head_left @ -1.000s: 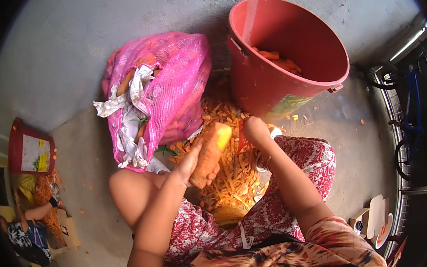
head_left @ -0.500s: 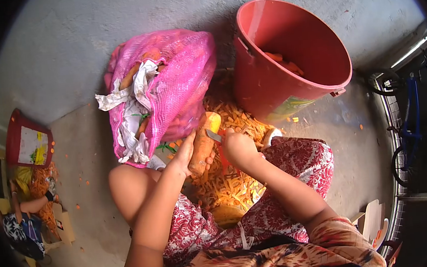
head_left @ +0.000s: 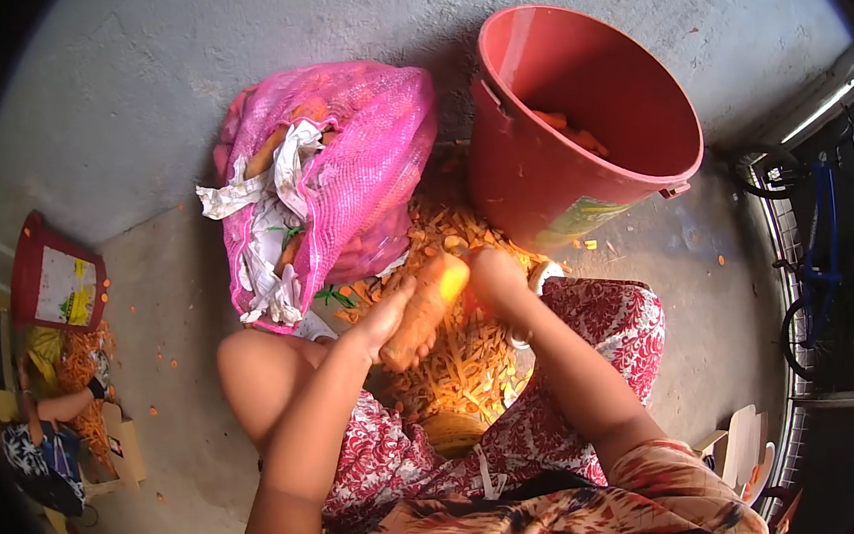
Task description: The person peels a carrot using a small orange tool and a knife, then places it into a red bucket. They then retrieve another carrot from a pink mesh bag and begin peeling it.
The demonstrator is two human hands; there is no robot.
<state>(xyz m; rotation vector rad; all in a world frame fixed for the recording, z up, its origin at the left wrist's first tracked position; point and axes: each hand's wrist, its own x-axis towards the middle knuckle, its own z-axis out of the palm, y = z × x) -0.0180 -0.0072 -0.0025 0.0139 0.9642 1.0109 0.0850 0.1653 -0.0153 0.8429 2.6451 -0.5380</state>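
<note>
A large orange carrot (head_left: 419, 318) lies tilted in my left hand (head_left: 391, 322), its upper right end bright yellow where the skin is off. My right hand (head_left: 496, 280) is closed at that end of the carrot and blurred by motion; the blade seen there earlier cannot be made out now. Below both hands a heap of orange peelings (head_left: 460, 365) covers the floor between my legs.
A pink mesh sack (head_left: 369, 161) with carrots and white scraps stands behind my left hand. Right of it is a big red bucket (head_left: 541, 183) holding carrots. Far left are another red bucket (head_left: 31, 268) and a person's arm (head_left: 65, 406). A blue bicycle (head_left: 827, 225) stands far right.
My right hand has moved right and slightly down, and the blade is no longer visible. The carrot has tilted further right, its peeled end lower.
</note>
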